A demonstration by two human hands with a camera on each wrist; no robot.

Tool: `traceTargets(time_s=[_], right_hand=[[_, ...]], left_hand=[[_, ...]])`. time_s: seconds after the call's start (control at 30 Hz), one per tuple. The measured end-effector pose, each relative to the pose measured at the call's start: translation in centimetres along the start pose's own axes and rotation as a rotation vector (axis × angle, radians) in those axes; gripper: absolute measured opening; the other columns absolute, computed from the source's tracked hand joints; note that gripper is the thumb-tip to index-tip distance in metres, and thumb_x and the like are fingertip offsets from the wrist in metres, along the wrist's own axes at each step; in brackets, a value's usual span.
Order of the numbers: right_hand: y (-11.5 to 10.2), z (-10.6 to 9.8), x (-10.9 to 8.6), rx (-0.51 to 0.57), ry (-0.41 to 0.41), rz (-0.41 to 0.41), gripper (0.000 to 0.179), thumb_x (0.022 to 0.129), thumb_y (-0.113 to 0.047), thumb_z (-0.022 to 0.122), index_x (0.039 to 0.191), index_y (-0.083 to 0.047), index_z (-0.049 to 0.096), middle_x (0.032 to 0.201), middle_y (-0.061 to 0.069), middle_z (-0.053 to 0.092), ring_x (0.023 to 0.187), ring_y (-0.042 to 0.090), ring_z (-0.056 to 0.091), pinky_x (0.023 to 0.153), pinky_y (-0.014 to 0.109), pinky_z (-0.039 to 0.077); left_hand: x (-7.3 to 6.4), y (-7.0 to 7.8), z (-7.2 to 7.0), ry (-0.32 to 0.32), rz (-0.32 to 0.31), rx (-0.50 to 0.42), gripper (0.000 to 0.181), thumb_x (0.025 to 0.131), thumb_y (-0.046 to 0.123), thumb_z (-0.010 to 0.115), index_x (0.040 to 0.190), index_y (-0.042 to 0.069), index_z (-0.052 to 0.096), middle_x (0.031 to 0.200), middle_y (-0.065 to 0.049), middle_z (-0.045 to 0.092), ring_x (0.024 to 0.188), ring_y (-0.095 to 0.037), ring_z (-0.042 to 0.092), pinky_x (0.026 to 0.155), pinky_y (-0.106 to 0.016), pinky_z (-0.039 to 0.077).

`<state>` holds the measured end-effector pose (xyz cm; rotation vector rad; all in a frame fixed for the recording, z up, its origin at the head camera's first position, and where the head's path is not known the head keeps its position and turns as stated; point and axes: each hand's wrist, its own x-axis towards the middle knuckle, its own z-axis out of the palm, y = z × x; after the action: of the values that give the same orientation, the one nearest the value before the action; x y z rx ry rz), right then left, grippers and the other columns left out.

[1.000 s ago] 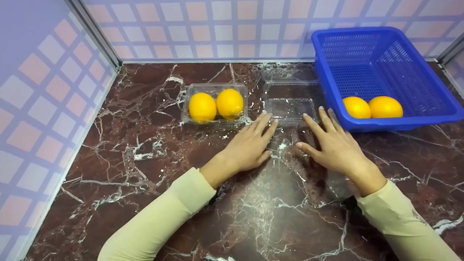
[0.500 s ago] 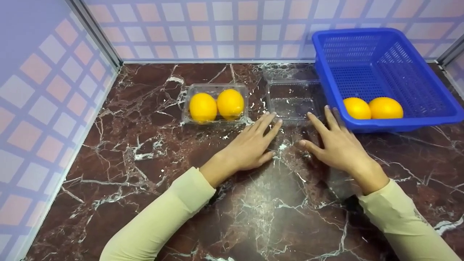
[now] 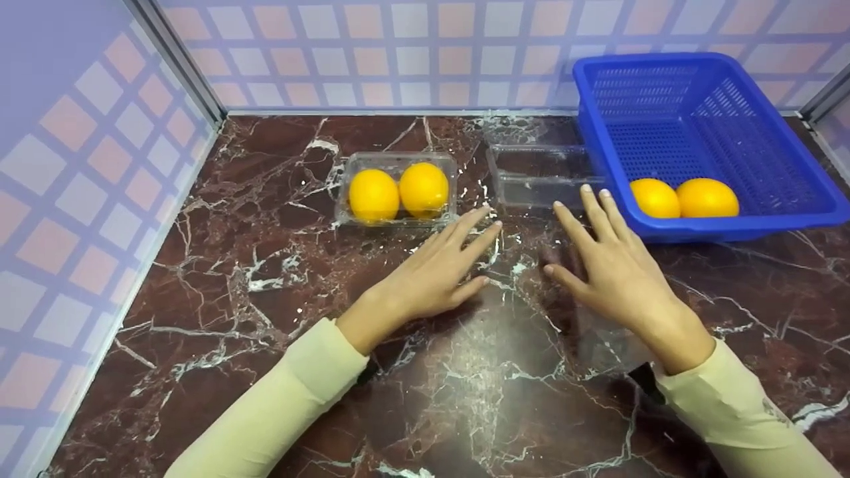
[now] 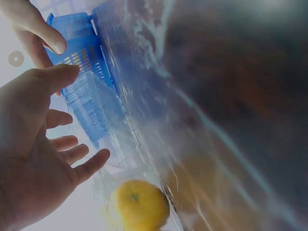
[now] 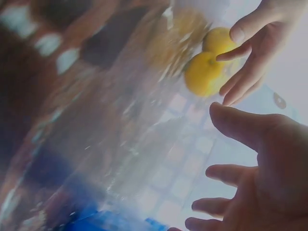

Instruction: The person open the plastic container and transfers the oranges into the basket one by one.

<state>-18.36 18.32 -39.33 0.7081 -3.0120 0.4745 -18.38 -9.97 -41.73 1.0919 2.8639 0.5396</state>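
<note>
My left hand (image 3: 431,265) hovers with its fingers extended and spread, in front of the gap between two transparent plastic boxes. Across from it my right hand (image 3: 614,272) is also spread, holding nothing. Its fingertips are near the front of the right-hand plastic box (image 3: 544,190); whether they touch it I cannot tell. No fruit shows in that box. In the left-hand plastic box (image 3: 398,158) sit two oranges side by side, the left orange (image 3: 374,196) and the right orange (image 3: 424,190). The left wrist view shows an orange (image 4: 140,204) below the left fingers.
A blue slotted basket (image 3: 744,226) stands at the back right, close against the right-hand box. Inside, at its front, lie two more oranges (image 3: 707,198). Tiled-pattern walls (image 3: 412,60) border the dark marbled table (image 3: 219,378) behind and at the left.
My left hand has drawn back to the left, away from the right-hand box. That box sits slightly farther back than before. My right hand has shifted slightly; oranges and basket stay put.
</note>
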Motion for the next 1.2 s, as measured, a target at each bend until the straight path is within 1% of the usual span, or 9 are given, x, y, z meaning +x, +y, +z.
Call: traceTargets(time_s=[0.2, 0.3, 0.4, 0.57, 0.67, 0.87, 0.97, 1.1, 1.2], right_hand=[[-1.8, 0.2, 0.3, 0.015, 0.06, -0.074, 0.079, 0.1, -0.036, 0.073, 0.166, -0.014, 0.037, 0.175, 0.022, 0.017, 0.162, 0.045, 0.013, 0.125, 0.069, 0.022], [-2.2, 0.7, 0.7, 0.014, 0.072, -0.097, 0.074, 0.1, -0.033, 0.073, 0.164, -0.014, 0.041, 0.174, 0.02, 0.023, 0.161, 0.044, 0.019, 0.122, 0.072, 0.027], [-2.5, 1.3, 1.2, 0.02, 0.09, -0.135, 0.07, 0.1, -0.033, 0.074, 0.161, -0.014, 0.046, 0.173, 0.019, 0.028, 0.159, 0.044, 0.025, 0.121, 0.072, 0.03], [-3.0, 2.2, 1.9, 0.02, 0.136, -0.232, 0.063, 0.099, -0.032, 0.075, 0.155, -0.012, 0.053, 0.167, 0.019, 0.04, 0.154, 0.043, 0.036, 0.122, 0.067, 0.033], [-3.4, 2.6, 2.2, 0.018, 0.158, -0.274, 0.059, 0.099, -0.031, 0.074, 0.152, -0.012, 0.057, 0.164, 0.017, 0.046, 0.151, 0.041, 0.042, 0.121, 0.063, 0.036], [-4.9, 3.0, 3.4, 0.05, 0.197, -0.352, 0.051, 0.101, -0.028, 0.073, 0.147, -0.011, 0.062, 0.155, 0.015, 0.055, 0.143, 0.038, 0.05, 0.119, 0.058, 0.04], [-5.8, 3.3, 4.0, 0.073, 0.192, -0.39, 0.049, 0.101, -0.026, 0.072, 0.146, -0.011, 0.062, 0.153, 0.015, 0.057, 0.141, 0.036, 0.053, 0.12, 0.057, 0.041], [-6.9, 3.8, 4.6, 0.081, 0.188, -0.421, 0.047, 0.102, -0.025, 0.072, 0.145, -0.011, 0.063, 0.15, 0.015, 0.059, 0.139, 0.035, 0.055, 0.119, 0.055, 0.043], [-7.4, 4.3, 5.0, 0.082, 0.195, -0.432, 0.046, 0.102, -0.024, 0.072, 0.144, -0.01, 0.063, 0.148, 0.015, 0.061, 0.137, 0.034, 0.056, 0.118, 0.054, 0.044]], left_hand=[[-1.6, -0.8, -0.8, 0.194, -0.016, -0.018, 0.062, 0.106, 0.027, 0.064, 0.161, 0.007, 0.043, 0.166, -0.019, 0.039, 0.152, -0.034, 0.042, 0.126, -0.048, 0.035], [-2.1, -1.3, -1.2, 0.285, -0.064, -0.027, 0.052, 0.105, 0.022, 0.065, 0.153, 0.006, 0.054, 0.154, -0.016, 0.054, 0.142, -0.03, 0.053, 0.123, -0.042, 0.04], [-2.7, -1.9, -1.7, 0.359, -0.142, -0.064, 0.043, 0.104, 0.018, 0.065, 0.145, 0.005, 0.061, 0.143, -0.013, 0.061, 0.134, -0.027, 0.058, 0.121, -0.038, 0.042], [-4.3, -3.2, -2.4, 0.422, -0.272, -0.135, 0.034, 0.103, 0.013, 0.065, 0.136, 0.005, 0.065, 0.132, -0.013, 0.062, 0.127, -0.027, 0.058, 0.115, -0.038, 0.047], [-5.3, -4.0, -2.7, 0.477, -0.319, -0.188, 0.03, 0.102, 0.01, 0.066, 0.131, 0.004, 0.067, 0.128, -0.014, 0.061, 0.124, -0.029, 0.058, 0.113, -0.042, 0.048], [-7.2, -5.8, -3.1, 0.684, -0.364, -0.26, 0.023, 0.1, 0.002, 0.065, 0.122, -0.003, 0.068, 0.117, -0.019, 0.061, 0.108, -0.033, 0.062, 0.1, -0.045, 0.055], [-8.0, -6.3, -3.1, 0.753, -0.427, -0.267, 0.023, 0.099, 0.001, 0.064, 0.121, -0.003, 0.067, 0.114, -0.019, 0.061, 0.103, -0.032, 0.063, 0.095, -0.046, 0.056], [-8.7, -7.0, -3.0, 0.778, -0.522, -0.285, 0.024, 0.097, 0.002, 0.066, 0.121, -0.002, 0.067, 0.112, -0.019, 0.062, 0.096, -0.032, 0.064, 0.089, -0.048, 0.056], [-9.0, -7.4, -2.9, 0.768, -0.574, -0.331, 0.027, 0.097, 0.002, 0.066, 0.123, -0.004, 0.064, 0.113, -0.02, 0.062, 0.095, -0.033, 0.065, 0.09, -0.048, 0.056]])
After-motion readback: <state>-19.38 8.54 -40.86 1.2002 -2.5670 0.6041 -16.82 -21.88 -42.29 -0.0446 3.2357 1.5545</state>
